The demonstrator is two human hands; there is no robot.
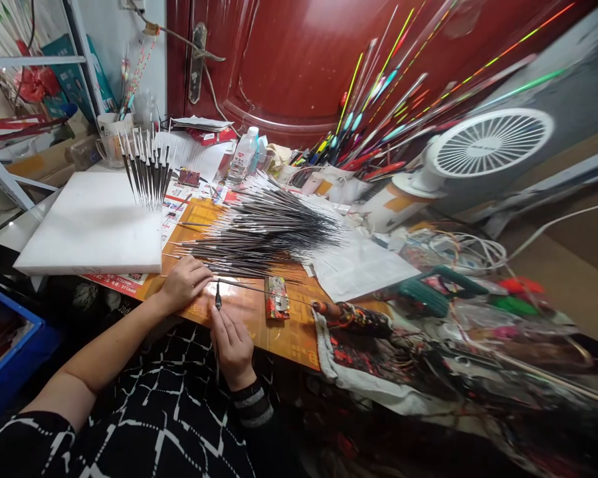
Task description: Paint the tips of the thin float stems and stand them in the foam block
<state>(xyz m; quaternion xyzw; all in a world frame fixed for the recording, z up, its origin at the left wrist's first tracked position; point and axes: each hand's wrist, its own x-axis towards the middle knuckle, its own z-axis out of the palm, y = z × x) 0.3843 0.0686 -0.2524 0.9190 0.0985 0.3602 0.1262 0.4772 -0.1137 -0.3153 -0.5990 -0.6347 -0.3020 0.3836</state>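
My left hand (185,282) rests curled at the table's front edge, fingers closed on the end of a thin dark float (249,287) that lies across the orange tabletop. My right hand (232,344) sits just below it, fingers pinched round a small dark-tipped tool (218,302) that points up toward the float. Behind the hands spreads a big pile of thin dark floats (269,229). Several more floats (147,169) stand upright, stuck into a white foam block (90,226) at the left.
A small patterned box (277,297) lies right of my hands. A white desk fan (483,146), pots of coloured floats (373,113), a plastic bottle (242,156), papers and a patterned cloth (373,345) crowd the right. A blue bin (10,345) stands at the lower left.
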